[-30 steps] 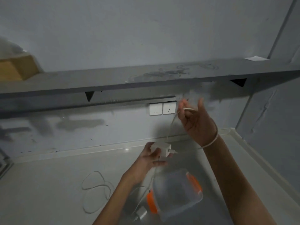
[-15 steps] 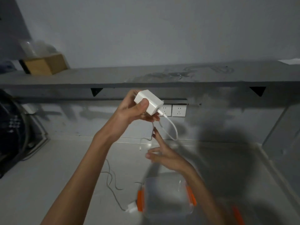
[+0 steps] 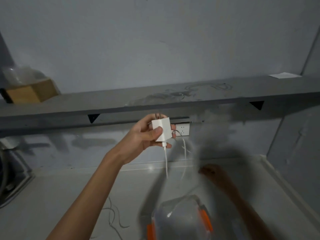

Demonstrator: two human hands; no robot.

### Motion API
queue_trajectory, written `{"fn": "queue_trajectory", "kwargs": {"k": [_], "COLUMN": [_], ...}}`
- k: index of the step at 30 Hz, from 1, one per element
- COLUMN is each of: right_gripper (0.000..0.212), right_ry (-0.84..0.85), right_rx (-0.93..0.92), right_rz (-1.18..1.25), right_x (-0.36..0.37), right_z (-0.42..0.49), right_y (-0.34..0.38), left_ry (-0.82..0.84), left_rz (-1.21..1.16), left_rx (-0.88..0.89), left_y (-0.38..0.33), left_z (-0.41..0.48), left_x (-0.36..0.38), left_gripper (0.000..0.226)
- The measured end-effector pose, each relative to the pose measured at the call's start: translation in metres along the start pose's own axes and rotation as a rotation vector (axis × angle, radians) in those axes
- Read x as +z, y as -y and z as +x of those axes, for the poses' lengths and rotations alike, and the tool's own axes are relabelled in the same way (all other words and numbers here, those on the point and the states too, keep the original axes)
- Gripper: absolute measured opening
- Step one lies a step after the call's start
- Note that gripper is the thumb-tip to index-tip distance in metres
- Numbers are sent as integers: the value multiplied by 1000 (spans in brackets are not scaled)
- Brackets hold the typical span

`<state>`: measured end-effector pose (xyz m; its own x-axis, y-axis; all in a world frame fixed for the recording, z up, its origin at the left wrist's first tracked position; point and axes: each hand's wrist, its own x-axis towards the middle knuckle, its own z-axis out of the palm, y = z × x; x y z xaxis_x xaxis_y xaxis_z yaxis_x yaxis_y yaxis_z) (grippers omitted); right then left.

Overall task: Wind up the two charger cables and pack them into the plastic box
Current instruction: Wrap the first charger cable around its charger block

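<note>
My left hand (image 3: 147,135) grips a white charger block (image 3: 161,129) raised in front of the wall sockets, prongs pointing up. Its white cable (image 3: 166,163) hangs down in a loop, and the free end dangles over the clear plastic box (image 3: 180,217) with orange clips at the bottom. My right hand (image 3: 209,172) is heavily blurred at the right of the hanging cable; its fingers cannot be made out. A second cable (image 3: 112,217) lies loose on the white counter (image 3: 52,196) left of the box.
A grey shelf (image 3: 155,99) runs along the wall above the white sockets (image 3: 181,129). A wooden box with a clear plastic item (image 3: 29,87) sits on its left end, a white paper (image 3: 284,75) on its right end. A raised edge borders the counter at right.
My left hand turned the charger so its prongs point up and the cable hangs down. My right hand swept down and to the right, away from the cable loop.
</note>
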<state>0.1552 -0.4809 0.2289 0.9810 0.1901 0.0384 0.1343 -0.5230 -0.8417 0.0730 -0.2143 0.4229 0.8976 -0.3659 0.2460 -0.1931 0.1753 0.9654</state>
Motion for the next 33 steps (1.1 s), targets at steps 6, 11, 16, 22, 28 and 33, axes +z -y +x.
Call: {"fn": "queue_trajectory", "kwargs": {"k": [6,11,16,22,28,33], "right_gripper": [18,27,37,22,29,27], "right_ry": [-126,-154,339,59,-236,-227], "right_rx": [145,-100,-191,-337,-776,-1005], "right_rz": [-546,237,651,249,-486,-651], "right_x": [-41,-36,-3,19,-50,-112], "right_z": [25,1,-49,-68,-61,-52], "right_y": [-33,58,129,111,170,235], "left_ry": [-76,-304,-436,-493,-396,-308], "left_rz": [-215,-207,-83,37,494,594], "left_rx": [6,4,14,100,104,233], "left_y": [22,36,37,37,33,5], "left_z": [26,46,53,44,25,8], "left_x": [25,50,61,36,23,46], "left_gripper": [45,42,32,30,27,29]}}
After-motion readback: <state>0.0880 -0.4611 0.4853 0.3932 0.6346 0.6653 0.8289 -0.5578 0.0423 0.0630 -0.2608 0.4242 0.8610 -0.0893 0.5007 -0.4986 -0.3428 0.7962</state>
